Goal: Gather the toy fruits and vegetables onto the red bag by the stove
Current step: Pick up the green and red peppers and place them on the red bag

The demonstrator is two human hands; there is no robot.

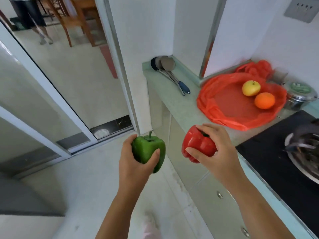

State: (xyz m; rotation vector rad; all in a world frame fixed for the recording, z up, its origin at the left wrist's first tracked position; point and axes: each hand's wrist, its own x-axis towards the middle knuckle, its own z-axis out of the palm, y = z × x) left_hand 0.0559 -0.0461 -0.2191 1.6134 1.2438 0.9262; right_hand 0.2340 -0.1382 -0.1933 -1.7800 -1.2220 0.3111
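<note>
Fingers (156, 153) around peppers (ladles (170, 73) nearby)

Readable text: none that I can make out anywhere in my view.
Wall switch plate (303, 9): plain, no markings I can read.
Steel lidded pot (301, 95): green patch on lid, too blurred to read.

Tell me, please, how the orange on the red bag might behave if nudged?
The orange looks round, so it would probably roll. The red bag looks thin and crumpled, likely sliding rather than holding it. The yellow apple beside it might stop it.
</note>
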